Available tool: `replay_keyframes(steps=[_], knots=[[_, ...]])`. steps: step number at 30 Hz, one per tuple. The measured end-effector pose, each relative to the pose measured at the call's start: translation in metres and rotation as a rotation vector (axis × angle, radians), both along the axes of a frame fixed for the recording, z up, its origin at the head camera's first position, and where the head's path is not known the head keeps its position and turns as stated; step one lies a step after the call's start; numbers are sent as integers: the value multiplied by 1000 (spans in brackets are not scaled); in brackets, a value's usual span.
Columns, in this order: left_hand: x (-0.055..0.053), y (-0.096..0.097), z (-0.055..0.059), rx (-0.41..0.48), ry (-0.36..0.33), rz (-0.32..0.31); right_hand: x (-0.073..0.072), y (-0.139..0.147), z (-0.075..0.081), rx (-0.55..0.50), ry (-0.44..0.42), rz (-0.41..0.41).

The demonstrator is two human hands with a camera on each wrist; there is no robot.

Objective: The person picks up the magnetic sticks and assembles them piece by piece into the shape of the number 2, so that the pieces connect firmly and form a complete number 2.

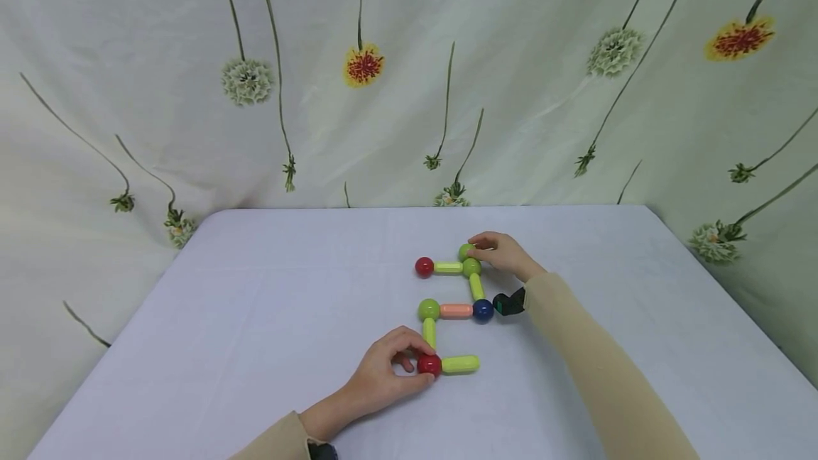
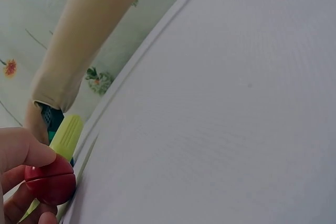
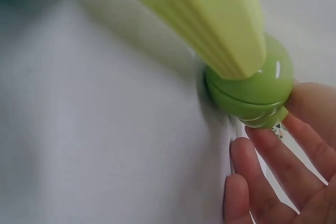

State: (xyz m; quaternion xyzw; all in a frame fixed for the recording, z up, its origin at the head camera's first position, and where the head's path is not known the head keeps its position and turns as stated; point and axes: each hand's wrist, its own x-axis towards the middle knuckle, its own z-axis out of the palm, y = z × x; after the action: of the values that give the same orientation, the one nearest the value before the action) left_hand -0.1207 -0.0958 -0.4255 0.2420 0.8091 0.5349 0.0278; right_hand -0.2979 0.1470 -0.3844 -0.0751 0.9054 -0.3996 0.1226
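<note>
A zigzag of balls and rods lies on the table. My left hand (image 1: 383,378) pinches the red ball (image 1: 429,365) at the near end, thumb in front and fingers behind. From that ball one yellow-green rod (image 1: 461,364) points right and another leads away to a green ball (image 1: 429,309). A pink rod (image 1: 456,311) joins this to a dark blue ball (image 1: 483,311). Beyond it, a yellow-green rod (image 1: 476,287) reaches a second green ball (image 3: 257,85). My right hand (image 1: 506,255) pinches a further green ball (image 1: 466,251) right behind that one, partly covered by the fingers.
Another red ball (image 1: 424,267) sits at the far left end, on a yellow-green rod (image 1: 449,267). A white cloth covers the table (image 1: 275,318). Behind the table hangs a flower-printed curtain (image 1: 511,77). The right forearm (image 1: 601,360) stretches over the table's right side.
</note>
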Motion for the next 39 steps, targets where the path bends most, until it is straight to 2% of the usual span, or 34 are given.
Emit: replay_keyframes(steps=[7, 12, 20, 27, 39], knots=[[-1, 0, -2, -2, 1, -1, 2, 6, -1, -1, 55, 17], [0, 0, -2, 2, 6, -3, 8, 17, 2, -37, 62, -1], [0, 0, 0, 1, 7, -7, 20, 35, 6, -28, 124, 0], [-1, 0, -1, -9, 3, 3, 41, 45, 8, -76, 166, 24], [0, 1, 0, -10, -4, 5, 84, 52, 7, -121, 193, 25]])
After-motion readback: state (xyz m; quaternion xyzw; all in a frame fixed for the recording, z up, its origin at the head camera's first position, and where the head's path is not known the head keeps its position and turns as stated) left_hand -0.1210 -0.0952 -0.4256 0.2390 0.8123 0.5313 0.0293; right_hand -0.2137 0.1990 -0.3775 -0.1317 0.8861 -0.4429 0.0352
